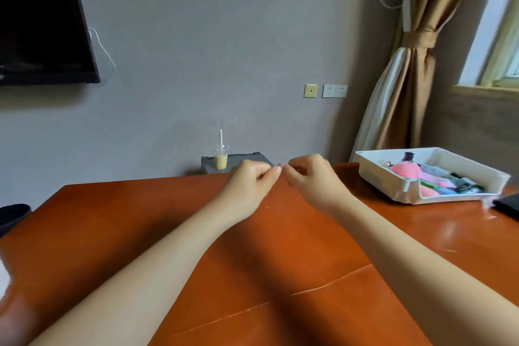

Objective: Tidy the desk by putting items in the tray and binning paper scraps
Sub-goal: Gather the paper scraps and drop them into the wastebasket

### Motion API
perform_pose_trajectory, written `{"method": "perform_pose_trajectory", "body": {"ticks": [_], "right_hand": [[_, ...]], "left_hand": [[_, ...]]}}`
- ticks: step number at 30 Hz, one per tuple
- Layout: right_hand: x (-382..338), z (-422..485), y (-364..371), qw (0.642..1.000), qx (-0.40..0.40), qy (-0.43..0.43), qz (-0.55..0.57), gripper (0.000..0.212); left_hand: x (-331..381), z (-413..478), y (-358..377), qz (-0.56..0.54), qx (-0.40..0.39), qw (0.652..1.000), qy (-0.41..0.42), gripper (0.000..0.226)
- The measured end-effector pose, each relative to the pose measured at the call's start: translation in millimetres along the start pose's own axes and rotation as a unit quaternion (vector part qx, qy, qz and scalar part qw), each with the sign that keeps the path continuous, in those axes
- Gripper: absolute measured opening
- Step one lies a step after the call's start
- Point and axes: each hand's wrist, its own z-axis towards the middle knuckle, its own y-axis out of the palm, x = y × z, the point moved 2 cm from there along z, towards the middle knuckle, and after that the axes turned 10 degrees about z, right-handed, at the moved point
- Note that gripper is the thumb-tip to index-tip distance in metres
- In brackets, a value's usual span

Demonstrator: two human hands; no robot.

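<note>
My left hand (254,180) and my right hand (310,175) are raised over the far edge of the orange-brown desk (140,219), with curled fingers and fingertips meeting. Between the fingertips both hands pinch a tiny pale paper scrap (279,165), which is barely visible. The white tray (376,177) stands at the far right of the desk. It holds a pink round item (404,171) and several other small things in pink, green and dark colours.
A dark flat object (508,205) lies at the desk's right edge, next to the tray. A dark round container (14,216) stands beyond the desk's left corner. A cup of yellow drink (221,161) with a straw sits on a grey stand behind the desk.
</note>
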Motion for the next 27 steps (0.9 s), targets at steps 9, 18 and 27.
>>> {"method": "perform_pose_trajectory", "body": {"ticks": [9,18,27], "right_hand": [[7.8,-124.6,-127.5,0.994,0.019,0.081,-0.068,0.045],[31.0,-250.4,-219.6,0.979,0.069,0.159,-0.111,0.044],[77.7,-372.8,-263.9,0.951,0.144,0.261,-0.084,0.047]], "left_hand": [[117.3,-45.4,82.9,-0.044,-0.114,0.991,0.045,0.047],[204.7,-90.5,175.1,-0.038,-0.184,0.977,0.096,0.042],[268.3,-146.2,281.9,-0.002,-0.31,0.937,0.163,0.034]]}}
